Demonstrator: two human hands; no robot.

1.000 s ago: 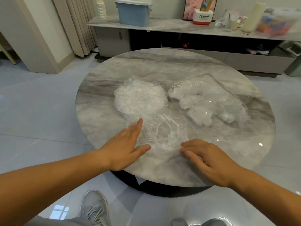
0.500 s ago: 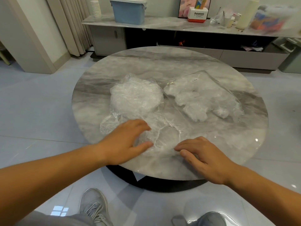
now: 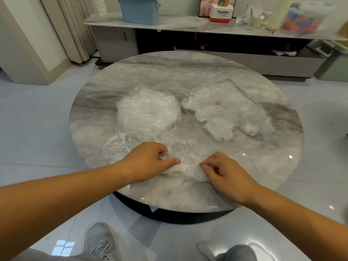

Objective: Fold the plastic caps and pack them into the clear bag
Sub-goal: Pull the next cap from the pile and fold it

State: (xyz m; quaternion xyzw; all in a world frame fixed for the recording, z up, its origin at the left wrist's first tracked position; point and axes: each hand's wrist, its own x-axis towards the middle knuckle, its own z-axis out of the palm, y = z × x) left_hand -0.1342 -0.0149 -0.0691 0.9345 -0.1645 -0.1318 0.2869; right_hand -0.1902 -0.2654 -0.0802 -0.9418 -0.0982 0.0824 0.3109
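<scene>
One thin plastic cap lies bunched on the near part of the round marble table. My left hand grips its left side with curled fingers. My right hand pinches its right side at the fingertips. A loose pile of plastic caps sits behind my left hand, and one flat cap lies at its near left. The clear bag, holding several folded white caps, lies at the right of the pile.
A long low cabinet stands behind the table with a blue bin, a white and red box and bottles on it. Curtains hang at the back left. My grey shoes rest on the tiled floor below the table edge.
My left hand went from lying flat on the cap to curling and gathering it. Both hands drew closer together, bunching the cap between them.
</scene>
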